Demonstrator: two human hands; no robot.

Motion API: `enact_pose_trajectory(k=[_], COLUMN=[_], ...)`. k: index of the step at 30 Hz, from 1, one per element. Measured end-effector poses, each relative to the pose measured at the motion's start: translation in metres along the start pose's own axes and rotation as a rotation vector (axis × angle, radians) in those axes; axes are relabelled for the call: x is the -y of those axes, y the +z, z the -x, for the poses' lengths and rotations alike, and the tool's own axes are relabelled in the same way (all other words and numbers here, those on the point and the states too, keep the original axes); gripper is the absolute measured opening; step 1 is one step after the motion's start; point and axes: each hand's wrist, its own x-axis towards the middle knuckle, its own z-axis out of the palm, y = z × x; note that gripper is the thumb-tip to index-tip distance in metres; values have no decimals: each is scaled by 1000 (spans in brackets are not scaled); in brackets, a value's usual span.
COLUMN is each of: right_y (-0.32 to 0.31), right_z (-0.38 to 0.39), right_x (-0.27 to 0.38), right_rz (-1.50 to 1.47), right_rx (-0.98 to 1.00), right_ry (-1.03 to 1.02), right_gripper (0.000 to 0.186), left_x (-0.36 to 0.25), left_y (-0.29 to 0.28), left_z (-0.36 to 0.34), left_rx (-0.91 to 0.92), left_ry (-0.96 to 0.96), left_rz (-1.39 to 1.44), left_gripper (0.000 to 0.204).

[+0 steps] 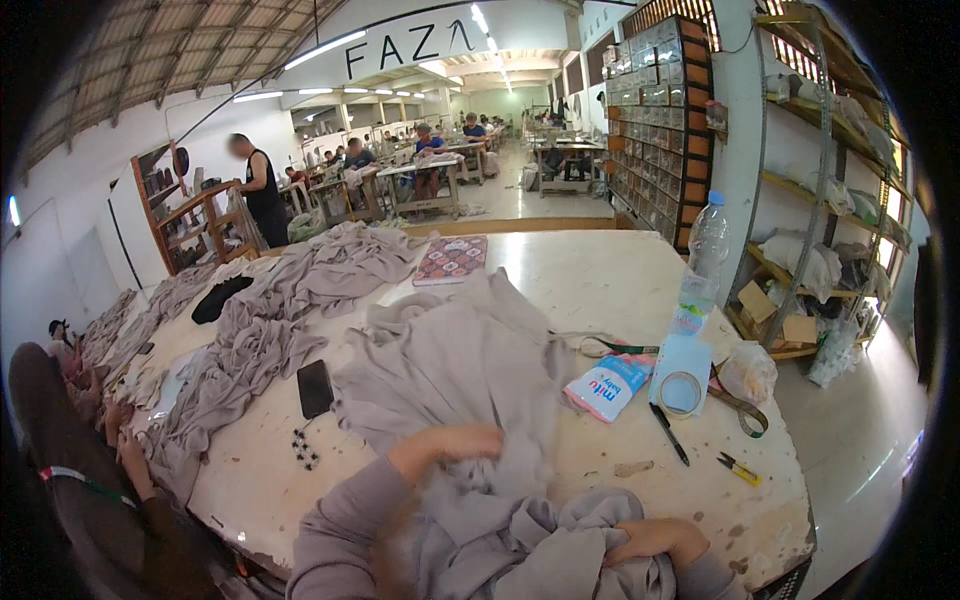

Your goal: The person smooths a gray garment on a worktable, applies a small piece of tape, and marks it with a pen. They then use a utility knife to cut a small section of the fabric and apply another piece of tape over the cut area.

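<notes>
Grey cloth [450,360] is spread on the table [590,280]; its bunched near end is pinched by the right hand [652,540], apparently for steadiness. The left hand [462,441] is held across it, its blurred grip indeterminable.

White walls [215,128] meet a ribbed, sloping roof [130,75]; tube lights [325,50] run back above rows of tables [425,167]. At right, a slatted window [700,15] sits above a tall cabinet [657,120], with loaded shelves [826,120] nearer, on a pale, shiny floor [865,430].
</notes>
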Motion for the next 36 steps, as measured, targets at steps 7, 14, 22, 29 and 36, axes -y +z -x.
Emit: enact_pose_trajectory(k=[7, 14, 22, 29, 36], right_y=[2, 3, -7, -34, 2], right_z=[-11, -7, -11, 53, 125], right_x=[-12, -10, -22, -42, 34], right_rz=[-68, -66, 54, -159, -847], right_rx=[-2, -63, -107, -640, -1157], right_ry=[-40, -222, -73, -315, -1043], right_gripper=[54, 58, 68, 41, 45], left_x=[-17, -29, -80, -88, -104], left_y=[-24, -16, -90, -96, 5], left_z=[24, 13, 125, 164, 144], left_rx=[-844, -610, -954, -1742, -571], left_ry=[-333, -452, -540, 126, -786], left_rz=[-190, -359, -612, -1286, -575], left_gripper=[45, 59, 59, 59, 71])
